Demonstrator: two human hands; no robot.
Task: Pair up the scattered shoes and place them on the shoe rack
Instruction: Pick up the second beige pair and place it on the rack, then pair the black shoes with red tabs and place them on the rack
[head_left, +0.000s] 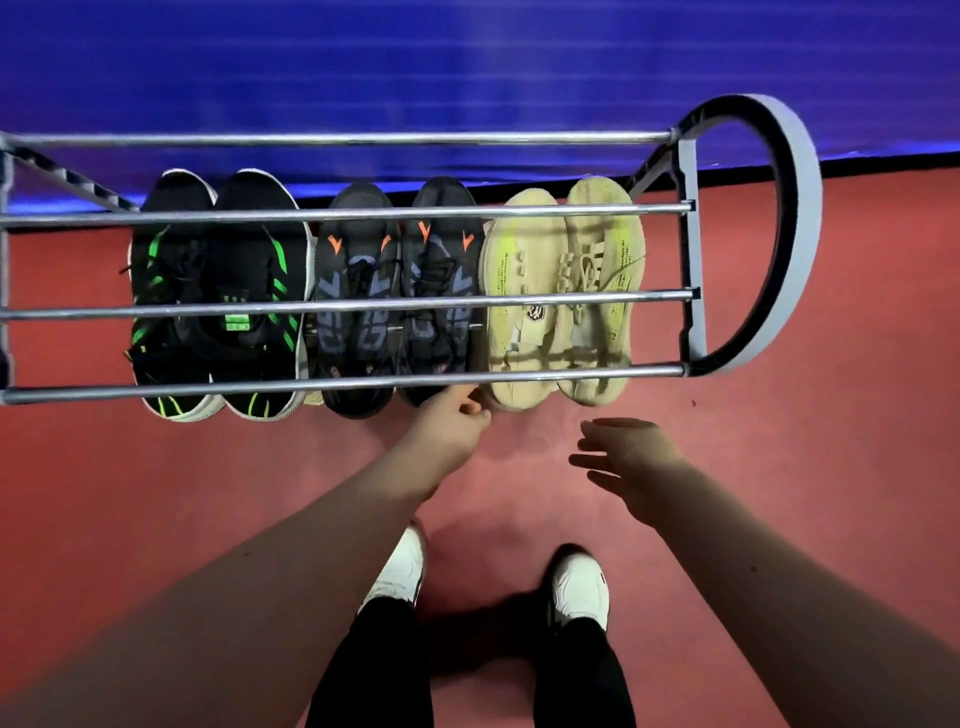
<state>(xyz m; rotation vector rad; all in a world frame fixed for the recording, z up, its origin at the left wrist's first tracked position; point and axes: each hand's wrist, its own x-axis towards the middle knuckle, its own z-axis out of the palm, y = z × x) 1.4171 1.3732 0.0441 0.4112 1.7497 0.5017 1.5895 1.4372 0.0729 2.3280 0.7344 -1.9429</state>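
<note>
Seen from above, a metal shoe rack (343, 306) holds three pairs under its top bars: black shoes with green stripes (218, 291) on the left, dark grey shoes with orange marks (395, 296) in the middle, pale yellow shoes (563, 291) on the right. My left hand (457, 423) is at the rack's front edge, its fingers curled against the heel of the left yellow shoe; whether it grips is unclear. Just in front of the yellow pair, my right hand (623, 452) hovers with fingers spread, holding nothing.
A blue wall (467, 67) rises right behind the rack. The rack's curved grey side frame (795, 234) stands at the right end. The floor (779, 441) is red. My own white shoes (579, 587) stand below my hands.
</note>
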